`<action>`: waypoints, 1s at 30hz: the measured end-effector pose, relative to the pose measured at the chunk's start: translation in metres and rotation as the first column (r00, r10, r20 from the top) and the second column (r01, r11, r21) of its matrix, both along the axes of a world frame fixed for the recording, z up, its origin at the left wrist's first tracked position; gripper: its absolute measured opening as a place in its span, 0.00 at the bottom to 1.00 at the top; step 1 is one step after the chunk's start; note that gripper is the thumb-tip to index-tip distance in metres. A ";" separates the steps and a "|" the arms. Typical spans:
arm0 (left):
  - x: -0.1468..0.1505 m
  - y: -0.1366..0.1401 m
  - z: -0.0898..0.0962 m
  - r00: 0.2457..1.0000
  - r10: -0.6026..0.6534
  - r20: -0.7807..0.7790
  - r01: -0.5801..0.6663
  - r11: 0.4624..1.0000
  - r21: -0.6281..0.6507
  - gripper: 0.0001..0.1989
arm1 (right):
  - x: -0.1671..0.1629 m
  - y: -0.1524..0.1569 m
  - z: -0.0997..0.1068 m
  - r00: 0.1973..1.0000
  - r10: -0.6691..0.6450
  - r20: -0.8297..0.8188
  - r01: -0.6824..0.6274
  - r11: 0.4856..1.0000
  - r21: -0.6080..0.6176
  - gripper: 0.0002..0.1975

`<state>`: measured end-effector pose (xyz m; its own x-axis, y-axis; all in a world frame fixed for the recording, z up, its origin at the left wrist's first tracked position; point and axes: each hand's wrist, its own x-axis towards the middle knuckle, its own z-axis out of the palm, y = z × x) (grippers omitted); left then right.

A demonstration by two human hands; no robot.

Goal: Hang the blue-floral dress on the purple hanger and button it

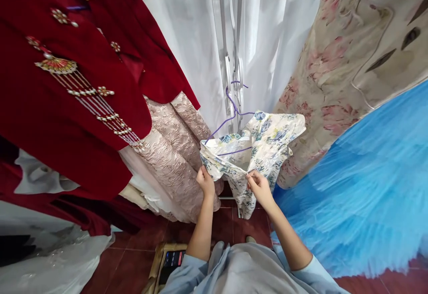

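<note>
A white floral garment (267, 138) with blue and yellow flowers hangs on a purple hanger (233, 107). The hanger's hook rests on a pale metal rack bar (239, 69). One shoulder of the garment sits over the hanger's right end; the other side sags lower at the left, around the hanger's left arm. My left hand (205, 181) is closed on the garment's left edge. At the middle front, my right hand (259, 186) pinches the fabric edge between thumb and fingers.
Red velvet clothing (110, 53) with beaded ornaments hangs at left, above a pink brocade skirt (174, 165). White curtains (183, 13) hang behind. A floral gown (331, 62) and a blue tulle skirt (361, 178) crowd the right. A phone (174, 258) lies on a wooden stool (157, 263) below.
</note>
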<state>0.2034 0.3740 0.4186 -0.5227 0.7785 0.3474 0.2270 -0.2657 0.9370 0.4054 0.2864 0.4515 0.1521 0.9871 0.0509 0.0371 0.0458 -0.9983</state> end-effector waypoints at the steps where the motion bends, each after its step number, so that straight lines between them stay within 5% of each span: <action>1: 0.008 -0.002 -0.008 0.999 -0.010 0.044 0.010 1.000 -0.020 0.25 | 0.005 0.000 0.001 1.000 -0.003 0.011 0.003 1.000 0.007 0.17; 7: 0.047 -0.010 -0.039 0.988 -0.022 0.152 0.033 0.997 -0.068 0.23 | 0.026 -0.003 0.009 0.999 0.006 0.035 -0.008 0.998 0.067 0.17; 18: 0.089 -0.057 -0.065 0.964 -0.217 0.154 0.236 0.965 -0.117 0.17 | 0.029 0.002 0.003 0.990 0.069 0.120 -0.078 0.994 0.070 0.16; 22: 0.084 -0.070 -0.049 0.932 -0.350 0.092 0.358 0.929 -0.091 0.15 | 0.031 0.004 -0.015 0.950 0.081 0.303 -0.084 0.996 -0.005 0.15; 25: 0.075 -0.074 -0.021 0.895 -0.446 0.029 0.447 0.894 -0.035 0.17 | 0.033 0.002 -0.022 0.912 -0.056 0.407 0.063 0.998 -0.002 0.13; 27: 0.071 -0.077 -0.001 0.832 -0.554 -0.033 0.555 0.831 0.025 0.17 | 0.033 -0.001 -0.020 0.925 -0.106 0.365 0.091 0.994 0.057 0.24; 30: 0.071 -0.088 0.020 0.693 -0.718 -0.068 0.721 0.689 0.075 0.17 | 0.031 -0.005 -0.014 0.974 0.073 0.213 -0.085 0.995 0.048 0.23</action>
<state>0.2748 0.2862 0.4390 0.1967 0.8764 0.4396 -0.0404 -0.4407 0.8967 0.4366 0.2812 0.4379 0.0536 0.9901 0.1294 0.2405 0.1129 -0.9641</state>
